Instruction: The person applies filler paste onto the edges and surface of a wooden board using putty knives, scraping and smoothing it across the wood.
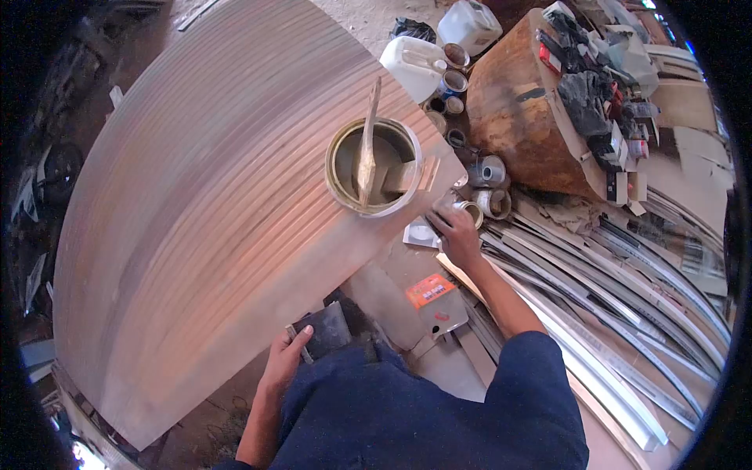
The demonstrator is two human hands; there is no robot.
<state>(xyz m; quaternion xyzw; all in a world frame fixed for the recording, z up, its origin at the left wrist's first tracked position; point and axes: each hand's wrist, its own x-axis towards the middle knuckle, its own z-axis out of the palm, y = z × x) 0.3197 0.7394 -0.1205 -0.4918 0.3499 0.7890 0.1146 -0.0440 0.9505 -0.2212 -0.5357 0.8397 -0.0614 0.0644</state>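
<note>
A large grooved wooden panel [204, 180] spreads in front of me. On it, near its right corner, stands an open tin [333, 176] with murky contents. A wooden stick [366, 149] leans up out of the tin, and a flat piece with a wooden end [401, 178] rests against its inner side. My left hand [286, 356], by the panel's near edge, grips a dark flat rectangular pad [325, 330], thumb on top. My right hand [454, 231] is beyond the panel's right corner, fingers curled; what they hold, if anything, is unclear. A whitish box [421, 233] lies beside it.
White jugs [411, 66] and several small cans [453, 82] stand behind the panel's right corner. A brown curved wooden piece [509, 106] carries bags and boxes. Long metal strips [595, 290] cover the floor at right. An orange-labelled packet [436, 301] lies in front.
</note>
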